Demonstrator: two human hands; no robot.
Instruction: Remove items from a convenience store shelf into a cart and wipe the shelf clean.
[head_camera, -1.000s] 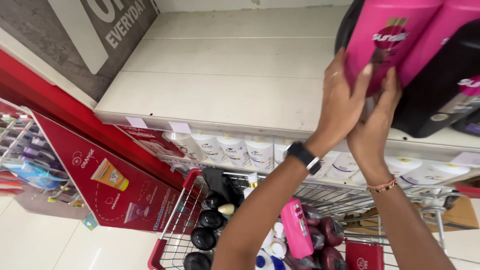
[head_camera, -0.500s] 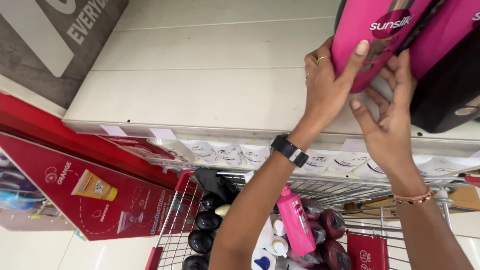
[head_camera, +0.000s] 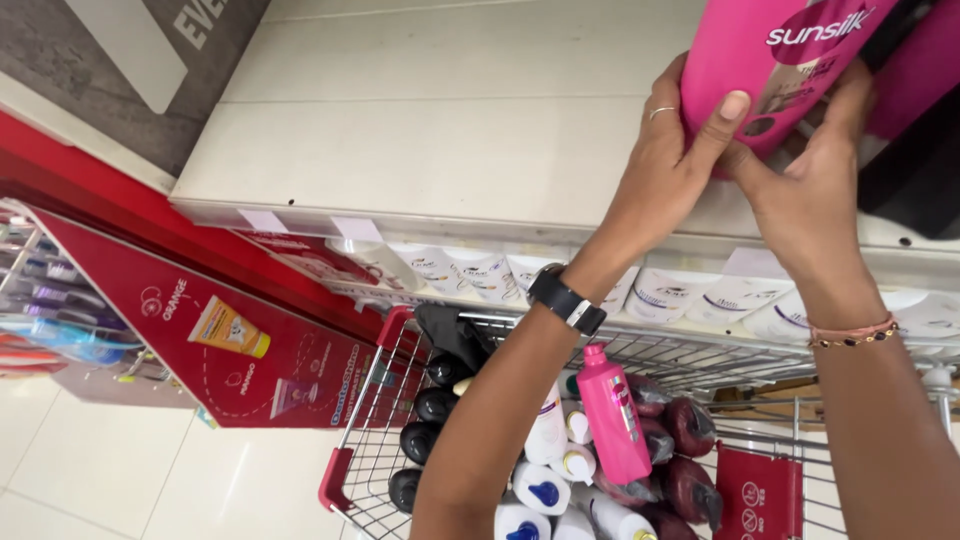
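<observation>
Head view is showing the tall pink plastic bottle (head_camera: 775, 60) standing at the top right on the white shelf (head_camera: 420, 150), its long axis running up out of frame and tilting slightly right. Both hands are clamping it from below: the left hand (head_camera: 670, 165) wrapping its left side, the right hand (head_camera: 810, 185) pressing its base, equally near. Compared with half a second earlier, the bottle is sitting larger and higher, probably because the hands are pushing it deeper.
</observation>
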